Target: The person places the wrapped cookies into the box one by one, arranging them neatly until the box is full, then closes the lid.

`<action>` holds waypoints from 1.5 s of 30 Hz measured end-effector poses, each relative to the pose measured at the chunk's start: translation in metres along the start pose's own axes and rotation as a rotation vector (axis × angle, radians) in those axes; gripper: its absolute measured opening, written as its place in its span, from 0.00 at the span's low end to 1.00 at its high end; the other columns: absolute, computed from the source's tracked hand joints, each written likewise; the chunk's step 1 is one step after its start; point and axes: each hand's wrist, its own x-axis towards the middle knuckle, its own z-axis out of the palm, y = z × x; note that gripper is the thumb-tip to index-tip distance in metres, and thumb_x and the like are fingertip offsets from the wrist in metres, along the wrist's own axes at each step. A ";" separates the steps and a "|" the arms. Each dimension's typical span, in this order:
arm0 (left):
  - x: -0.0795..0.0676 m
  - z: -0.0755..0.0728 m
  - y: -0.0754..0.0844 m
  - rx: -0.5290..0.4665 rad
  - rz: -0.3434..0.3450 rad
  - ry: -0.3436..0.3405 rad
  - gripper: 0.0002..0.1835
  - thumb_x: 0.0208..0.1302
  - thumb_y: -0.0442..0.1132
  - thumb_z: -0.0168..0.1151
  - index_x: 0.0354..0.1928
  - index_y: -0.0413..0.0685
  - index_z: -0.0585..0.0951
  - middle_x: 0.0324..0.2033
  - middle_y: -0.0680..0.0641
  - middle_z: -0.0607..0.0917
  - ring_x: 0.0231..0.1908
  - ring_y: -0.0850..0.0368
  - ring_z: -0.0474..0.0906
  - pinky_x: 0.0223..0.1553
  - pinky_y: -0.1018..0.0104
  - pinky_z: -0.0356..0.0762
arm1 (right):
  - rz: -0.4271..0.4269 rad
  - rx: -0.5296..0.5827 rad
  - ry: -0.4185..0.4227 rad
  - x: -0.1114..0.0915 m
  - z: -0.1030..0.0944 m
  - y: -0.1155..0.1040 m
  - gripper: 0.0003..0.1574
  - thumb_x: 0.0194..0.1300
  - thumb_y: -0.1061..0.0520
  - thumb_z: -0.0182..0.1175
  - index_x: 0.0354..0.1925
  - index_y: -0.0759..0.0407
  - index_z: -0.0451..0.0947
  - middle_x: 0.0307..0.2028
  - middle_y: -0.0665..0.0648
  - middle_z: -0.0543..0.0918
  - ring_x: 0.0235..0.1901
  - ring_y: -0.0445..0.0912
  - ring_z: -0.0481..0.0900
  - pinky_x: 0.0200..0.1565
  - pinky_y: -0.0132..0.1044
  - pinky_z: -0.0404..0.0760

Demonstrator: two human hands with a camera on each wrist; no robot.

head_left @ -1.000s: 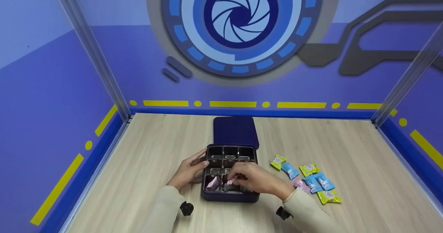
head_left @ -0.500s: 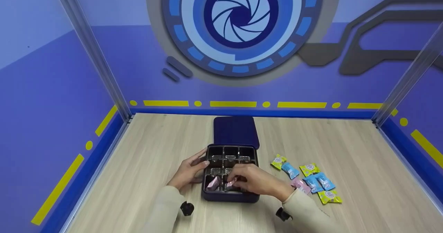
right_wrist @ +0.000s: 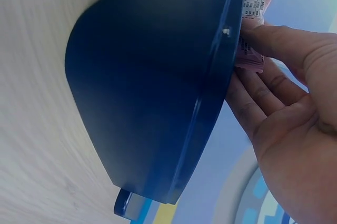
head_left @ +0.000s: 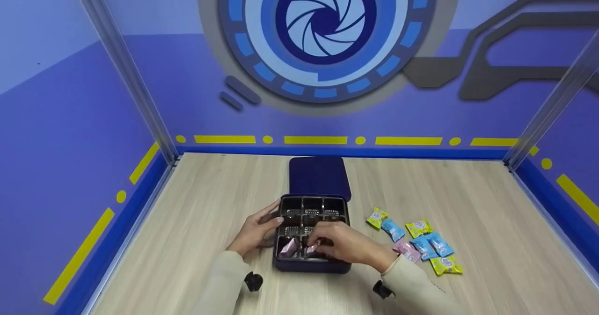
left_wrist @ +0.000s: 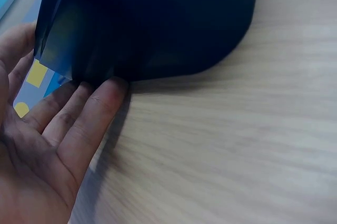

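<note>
A dark blue box (head_left: 311,267) with a black divided insert stands on the table. My left hand (head_left: 255,233) holds its left side, thumb at the rim; in the left wrist view the fingers (left_wrist: 87,124) lie against the outer wall. With thumb and fingers my right hand (head_left: 346,242) pinches a pink wrapped candy (head_left: 312,249) low in the front middle compartment. The right wrist view shows the wrapper's printed end (right_wrist: 255,3) above the rim. Another pink candy (head_left: 289,248) leans in the front left compartment. My right hand hides the front right compartment.
Behind the box lies a dark blue lid (head_left: 319,177). Right of it are scattered several wrapped candies: yellow (head_left: 447,265), blue (head_left: 392,230) and a pink one (head_left: 407,251) partly behind my right wrist. Blue panel walls (head_left: 327,128) border the table.
The pink candy in my right hand has shifted slightly in the front middle compartment over the last second. My left hand and the box stay where they were.
</note>
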 end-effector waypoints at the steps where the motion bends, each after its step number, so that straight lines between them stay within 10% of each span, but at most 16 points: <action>1: 0.000 0.000 0.000 0.000 -0.002 0.002 0.35 0.77 0.43 0.66 0.82 0.58 0.66 0.74 0.31 0.71 0.66 0.36 0.76 0.46 0.42 0.88 | -0.002 0.000 0.001 0.000 0.000 0.000 0.10 0.71 0.66 0.70 0.49 0.56 0.87 0.47 0.47 0.87 0.49 0.39 0.84 0.55 0.36 0.84; 45: 0.000 -0.001 0.000 -0.006 0.008 -0.010 0.35 0.77 0.43 0.66 0.82 0.56 0.66 0.74 0.31 0.70 0.63 0.37 0.79 0.45 0.43 0.88 | -0.001 -0.006 0.007 0.000 0.004 0.000 0.12 0.69 0.70 0.69 0.46 0.58 0.87 0.45 0.47 0.88 0.48 0.39 0.84 0.53 0.34 0.85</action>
